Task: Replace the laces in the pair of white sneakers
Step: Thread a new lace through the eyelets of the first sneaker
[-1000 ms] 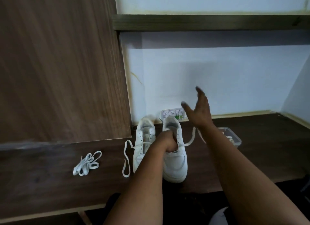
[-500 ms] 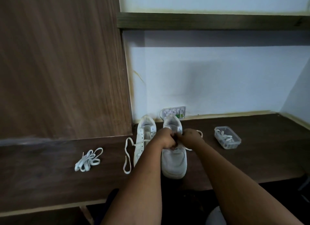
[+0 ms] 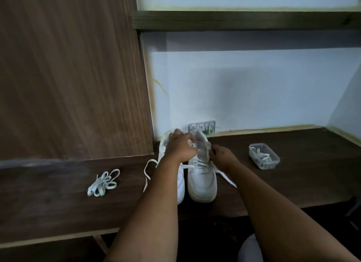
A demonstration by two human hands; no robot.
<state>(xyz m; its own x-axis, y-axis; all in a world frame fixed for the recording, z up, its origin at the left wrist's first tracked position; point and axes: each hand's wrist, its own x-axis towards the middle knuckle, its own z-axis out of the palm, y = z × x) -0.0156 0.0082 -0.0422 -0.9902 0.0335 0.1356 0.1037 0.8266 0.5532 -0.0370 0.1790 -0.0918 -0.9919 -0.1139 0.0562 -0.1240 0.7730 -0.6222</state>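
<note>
Dark wood tabletop (image 3: 58,209) below pale wall: I watch both hands at right sneaker (image 3: 202,180). Left hand (image 3: 180,147) curls round its collar; right hand (image 3: 221,157) pinches lace (image 3: 224,176) at top eyelets. Left sneaker (image 3: 180,183) half-laced, end trailing. Loose lace bundle (image 3: 102,182) lies apart; more in plastic tub (image 3: 263,156). Relacing looks unfinished.

Two white sneakers (image 3: 202,175), one loose lace bundle (image 3: 103,183), one clear plastic container (image 3: 264,156), two hands (image 3: 181,148).
</note>
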